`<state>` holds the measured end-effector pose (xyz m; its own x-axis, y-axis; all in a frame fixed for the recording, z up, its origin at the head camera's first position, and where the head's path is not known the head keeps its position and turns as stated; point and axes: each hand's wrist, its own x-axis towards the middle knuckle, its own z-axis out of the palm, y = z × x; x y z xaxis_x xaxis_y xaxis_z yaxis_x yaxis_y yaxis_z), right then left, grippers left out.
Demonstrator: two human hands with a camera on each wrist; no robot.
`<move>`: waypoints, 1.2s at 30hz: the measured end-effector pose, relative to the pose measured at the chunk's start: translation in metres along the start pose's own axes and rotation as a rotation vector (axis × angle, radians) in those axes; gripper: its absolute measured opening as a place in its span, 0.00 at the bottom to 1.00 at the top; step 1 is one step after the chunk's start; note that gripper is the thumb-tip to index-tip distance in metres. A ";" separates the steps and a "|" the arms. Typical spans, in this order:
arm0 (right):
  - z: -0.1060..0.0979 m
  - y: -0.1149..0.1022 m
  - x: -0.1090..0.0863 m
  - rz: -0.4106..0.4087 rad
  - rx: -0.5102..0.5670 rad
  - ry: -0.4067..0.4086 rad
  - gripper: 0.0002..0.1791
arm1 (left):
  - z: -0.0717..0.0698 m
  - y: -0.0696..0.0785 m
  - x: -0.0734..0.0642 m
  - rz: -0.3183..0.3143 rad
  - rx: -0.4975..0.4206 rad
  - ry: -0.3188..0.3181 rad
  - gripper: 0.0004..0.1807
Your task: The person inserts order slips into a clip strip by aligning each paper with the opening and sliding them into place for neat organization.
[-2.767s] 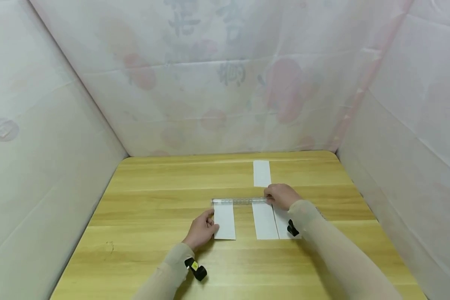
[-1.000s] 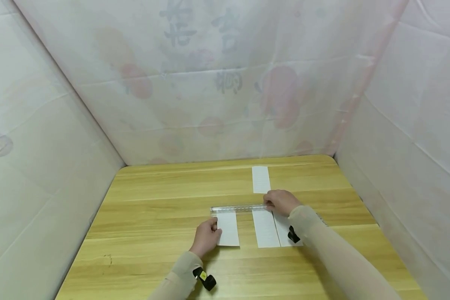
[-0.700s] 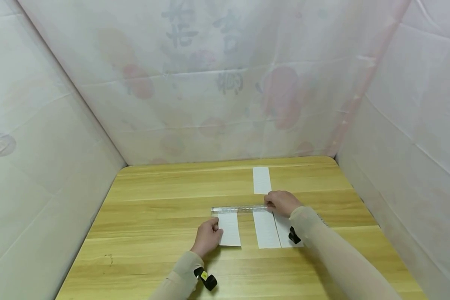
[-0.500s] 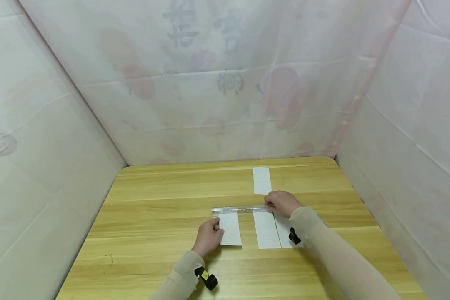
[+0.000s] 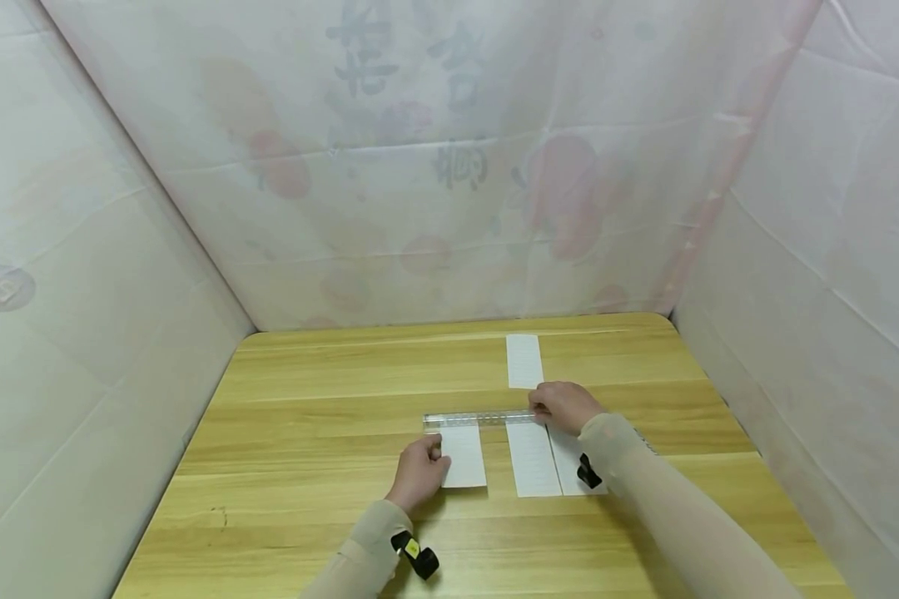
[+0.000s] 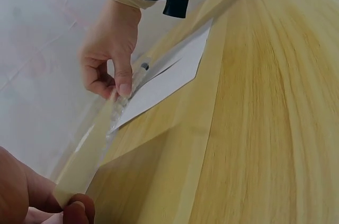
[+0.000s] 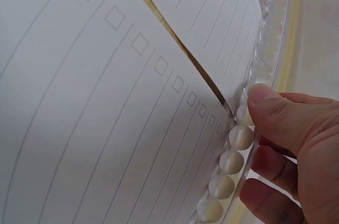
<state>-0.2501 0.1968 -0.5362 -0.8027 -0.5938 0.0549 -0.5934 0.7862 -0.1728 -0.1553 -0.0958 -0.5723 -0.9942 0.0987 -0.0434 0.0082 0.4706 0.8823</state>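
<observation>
My left hand (image 5: 419,472) pinches the left edge of a white paper slip (image 5: 464,457) in the head view. The slip's near edge casts a shadow on the wood. Across its top lies a clear plastic binding strip (image 5: 490,418), with a row of round beads (image 7: 231,161) in the right wrist view. My right hand (image 5: 565,405) grips the strip toward its right end, thumb on top. Two lined paper slips with checkboxes, one (image 5: 533,462) left of the other (image 5: 571,462), lie side by side along the strip, a narrow gap between them; the right one is partly hidden by my arm.
Another white slip (image 5: 524,362) lies farther back, just beyond my right hand. The wood-grain table (image 5: 307,416) meets a pale printed curtain (image 5: 434,216) at the back, with pale walls at both sides. Each wrist carries a black camera mount (image 5: 417,555).
The left slip has shifted to the right beneath the strip, together with my left hand, and its near edge has drawn farther back. My right hand and the strip hold their place.
</observation>
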 end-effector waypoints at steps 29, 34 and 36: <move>0.004 0.003 0.004 -0.046 -0.033 0.050 0.12 | 0.001 0.006 0.002 -0.195 -0.434 -0.016 0.32; 0.005 0.003 0.004 -0.041 -0.032 0.050 0.13 | 0.003 0.005 0.004 -0.225 -0.461 -0.028 0.32; 0.005 0.003 0.005 -0.040 -0.031 0.049 0.13 | 0.003 0.005 0.004 -0.224 -0.462 -0.026 0.32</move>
<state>-0.2551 0.1955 -0.5415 -0.7798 -0.6163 0.1098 -0.6260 0.7674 -0.1387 -0.1591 -0.0904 -0.5692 -0.9630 0.0644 -0.2615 -0.2589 0.0467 0.9648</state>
